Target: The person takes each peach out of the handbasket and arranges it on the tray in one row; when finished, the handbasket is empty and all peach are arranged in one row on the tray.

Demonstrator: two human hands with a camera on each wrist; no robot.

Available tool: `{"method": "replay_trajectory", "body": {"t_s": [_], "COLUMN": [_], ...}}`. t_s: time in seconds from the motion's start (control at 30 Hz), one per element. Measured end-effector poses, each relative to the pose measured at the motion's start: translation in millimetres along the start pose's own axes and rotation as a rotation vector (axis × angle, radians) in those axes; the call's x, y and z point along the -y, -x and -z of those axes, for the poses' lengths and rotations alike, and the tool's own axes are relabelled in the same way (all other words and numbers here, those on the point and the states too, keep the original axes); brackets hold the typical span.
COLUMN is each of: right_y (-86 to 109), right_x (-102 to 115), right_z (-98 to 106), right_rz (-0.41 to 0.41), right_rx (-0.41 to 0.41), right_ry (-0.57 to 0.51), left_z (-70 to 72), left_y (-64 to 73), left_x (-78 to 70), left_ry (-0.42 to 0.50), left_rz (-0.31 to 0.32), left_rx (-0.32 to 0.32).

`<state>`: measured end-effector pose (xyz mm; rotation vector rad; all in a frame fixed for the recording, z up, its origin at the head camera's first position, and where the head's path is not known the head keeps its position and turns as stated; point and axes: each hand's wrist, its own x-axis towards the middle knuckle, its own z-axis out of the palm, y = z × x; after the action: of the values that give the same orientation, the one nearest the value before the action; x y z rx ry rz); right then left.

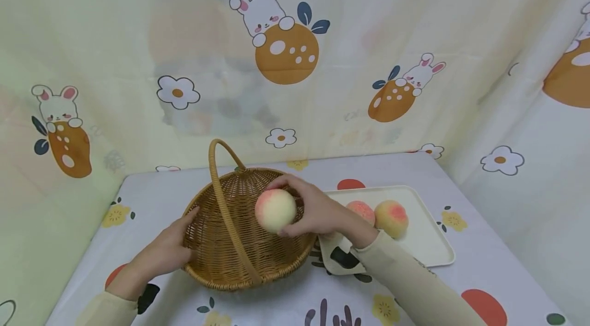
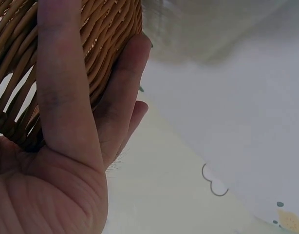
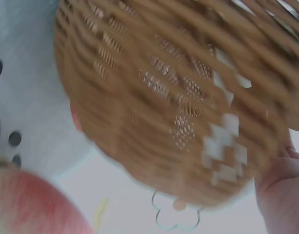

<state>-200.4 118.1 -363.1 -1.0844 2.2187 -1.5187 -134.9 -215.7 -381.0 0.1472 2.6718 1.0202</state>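
Observation:
My right hand (image 1: 315, 208) grips a pale yellow peach (image 1: 275, 211) with a pink blush, thumb below and fingers above. It holds the peach over the open mouth of a brown wicker basket (image 1: 216, 249) with an arched handle. At the basket's left rim, my left hand (image 1: 165, 249) holds the side. In the left wrist view, long fingers (image 2: 66, 87) lie along the outside of the weave. The right wrist view shows the basket wall (image 3: 164, 97) blurred, with part of the right hand (image 3: 286, 195) at its edge.
A cream rectangular tray (image 1: 426, 239) stands right of the basket, partly behind my right forearm. On it lie a pink peach (image 1: 361, 212) and a yellow-pink peach (image 1: 392, 218). A patterned cloth (image 1: 258, 310) covers the table, and a printed curtain (image 1: 207, 126) hangs behind.

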Motion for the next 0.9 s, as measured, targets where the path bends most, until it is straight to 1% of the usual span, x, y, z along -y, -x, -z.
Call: {"method": "replay_trajectory", "body": {"t_s": [0.07,0.17,0.3,0.37,0.43,0.53,0.63,0.7,0.77,0.9], "right_y": [8.1,24.8,57.7,77.4,99.6,133.6,162.2,176.1,186.0,196.9], "right_x": [-1.5,-6.2,-16.8,-23.8,-30.7,-39.5,-47.8,-53.2,-58.4,-65.7], "right_z": [13.3,35.2,66.1,81.2,95.5,113.8,128.6,137.1,144.4,153.9], "right_rz": [0.034,0.085,0.097,0.078,0.048,-0.001,-0.03,-0.044,-0.057,-0.082], "right_rx": [-0.047,-0.118,-0.188,-0.217,-0.262,-0.353,-0.451,-0.504,-0.535,-0.574], "right_ry": [-0.104,-0.194,-0.3,-0.329,-0.319,-0.275,-0.292,-0.336,-0.393,-0.465], "left_z": [0.9,1.9,2.4,2.6,2.7,3.3,4.5,5.1,5.1,3.3], "left_y": [0.3,0.3,-0.6,-1.2,-1.8,-2.9,-3.4,-3.6,-3.0,-2.0], "left_x": [0.6,1.5,3.1,3.9,4.2,4.0,4.2,4.6,4.9,6.1], "left_ry": [0.003,0.006,0.009,0.012,0.015,0.017,0.014,0.011,0.009,0.017], "left_rz": [0.0,-0.01,-0.015,-0.014,-0.015,-0.026,-0.033,-0.038,-0.039,-0.038], "left_rx": [0.001,-0.002,-0.004,-0.003,0.0,0.004,0.008,0.006,0.003,-0.002]}}
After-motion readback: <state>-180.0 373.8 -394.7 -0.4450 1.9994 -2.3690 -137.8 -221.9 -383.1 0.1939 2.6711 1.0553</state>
